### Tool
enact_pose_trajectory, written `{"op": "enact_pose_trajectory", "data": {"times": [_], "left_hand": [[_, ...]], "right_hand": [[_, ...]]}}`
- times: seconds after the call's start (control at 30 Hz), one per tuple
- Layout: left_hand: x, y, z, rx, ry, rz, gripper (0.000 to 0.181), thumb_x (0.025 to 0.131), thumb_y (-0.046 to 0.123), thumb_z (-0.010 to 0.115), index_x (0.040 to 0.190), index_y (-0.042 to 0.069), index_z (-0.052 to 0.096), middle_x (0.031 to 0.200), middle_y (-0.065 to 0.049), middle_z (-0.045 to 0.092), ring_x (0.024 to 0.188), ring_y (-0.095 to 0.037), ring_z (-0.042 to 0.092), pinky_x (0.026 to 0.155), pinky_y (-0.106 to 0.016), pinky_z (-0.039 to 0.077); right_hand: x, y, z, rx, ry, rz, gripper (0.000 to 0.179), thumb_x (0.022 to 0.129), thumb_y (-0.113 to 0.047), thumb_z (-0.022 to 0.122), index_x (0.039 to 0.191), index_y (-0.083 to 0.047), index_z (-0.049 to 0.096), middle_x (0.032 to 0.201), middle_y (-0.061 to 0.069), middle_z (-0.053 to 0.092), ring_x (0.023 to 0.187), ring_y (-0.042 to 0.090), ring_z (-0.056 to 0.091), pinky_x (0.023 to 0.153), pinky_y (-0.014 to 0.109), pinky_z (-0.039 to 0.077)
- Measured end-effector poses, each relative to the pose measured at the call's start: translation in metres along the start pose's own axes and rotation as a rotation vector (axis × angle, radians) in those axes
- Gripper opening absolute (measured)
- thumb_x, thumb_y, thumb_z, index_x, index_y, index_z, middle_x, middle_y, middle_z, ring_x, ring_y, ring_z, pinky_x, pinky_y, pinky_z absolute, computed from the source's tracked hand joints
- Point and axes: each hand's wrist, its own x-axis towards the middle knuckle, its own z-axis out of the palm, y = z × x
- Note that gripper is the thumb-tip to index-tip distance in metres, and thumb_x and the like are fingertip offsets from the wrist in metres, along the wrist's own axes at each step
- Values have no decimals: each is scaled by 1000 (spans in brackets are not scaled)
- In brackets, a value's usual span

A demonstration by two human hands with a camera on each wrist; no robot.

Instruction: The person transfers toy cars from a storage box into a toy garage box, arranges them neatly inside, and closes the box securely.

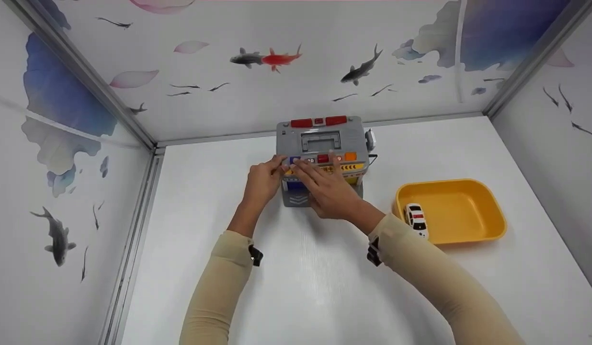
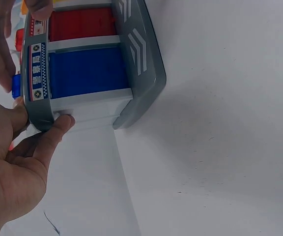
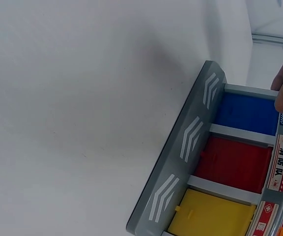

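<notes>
A grey toy garage (image 1: 351, 139) stands at the back of the white table, with red lights and a recessed handle on its roof. Three coloured doors line its front: a blue door (image 2: 88, 73), a red door (image 3: 235, 163) and a yellow door (image 3: 212, 214), all down. My left hand (image 1: 262, 183) grips the roof's left front corner, thumb above and a finger beneath the edge. Over the roof's front lies my right hand (image 1: 333, 194), its fingers fairly straight and reaching to the blue button (image 2: 16, 86). Whether that button is pushed down I cannot tell.
To the right, a yellow tray (image 1: 500, 218) holds a white toy car (image 1: 416, 221) by its left side; my right forearm passes over the tray's near corner. Patterned panels (image 1: 315, 96) enclose the table at the back and both sides.
</notes>
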Motion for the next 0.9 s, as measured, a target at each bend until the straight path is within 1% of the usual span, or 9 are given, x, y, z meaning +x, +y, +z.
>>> {"op": "enact_pose_trajectory", "data": {"times": [0.17, 0.33, 0.4, 0.5, 0.63, 0.73, 0.9], "left_hand": [[-1, -1, 0, 6, 4, 10, 39, 113, 31, 65, 149, 15, 72, 155, -12, 66, 142, -31, 68, 111, -45, 62], [0, 0, 0, 9, 4, 9, 39, 113, 32, 65, 148, 15, 72, 154, -12, 66, 140, -31, 69, 111, -46, 62], [0, 0, 0, 12, 6, 4, 40, 113, 33, 65, 148, 16, 72, 155, -13, 66, 141, -31, 69, 112, -46, 62], [0, 1, 0, 13, 4, -10, 41, 113, 35, 64, 149, 18, 72, 156, -12, 64, 143, -31, 67, 114, -47, 60], [0, 2, 0, 11, -7, -22, 41, 113, 36, 64, 149, 19, 72, 157, -10, 63, 143, -30, 67, 114, -47, 60], [0, 2, 0, 5, -11, -19, 39, 113, 34, 64, 149, 19, 72, 158, -11, 63, 142, -31, 68, 113, -46, 61], [0, 2, -1, -8, -10, -23, 39, 113, 32, 65, 149, 18, 72, 159, -13, 61, 142, -32, 67, 111, -45, 62]], "right_hand": [[1, -1, -2, 22, -20, 15, 93, 103, -22, 71, 178, -14, 16, 186, 8, 26, 171, 27, 31, 134, 81, 6], [3, 0, -2, 27, -37, 38, 98, 101, -21, 74, 178, -13, 14, 184, 9, 29, 169, 27, 35, 135, 79, 6], [3, 0, -3, 23, -45, 45, 103, 99, -21, 78, 178, -13, 12, 184, 8, 30, 169, 27, 35, 135, 79, 5], [4, 1, -3, 19, -55, 53, 113, 93, -21, 84, 178, -12, 11, 184, 8, 29, 169, 27, 35, 136, 78, 4], [4, 0, -3, 20, -58, 55, 122, 86, -20, 90, 178, -11, 12, 184, 9, 30, 169, 27, 35, 136, 78, 5], [5, 0, -3, 12, -63, 58, 124, 83, -19, 91, 178, -11, 11, 184, 8, 30, 169, 27, 36, 136, 77, 6], [6, 0, -3, 18, -78, 67, 127, 80, -18, 92, 178, -13, 10, 184, 7, 29, 169, 26, 35, 137, 77, 4]]}}
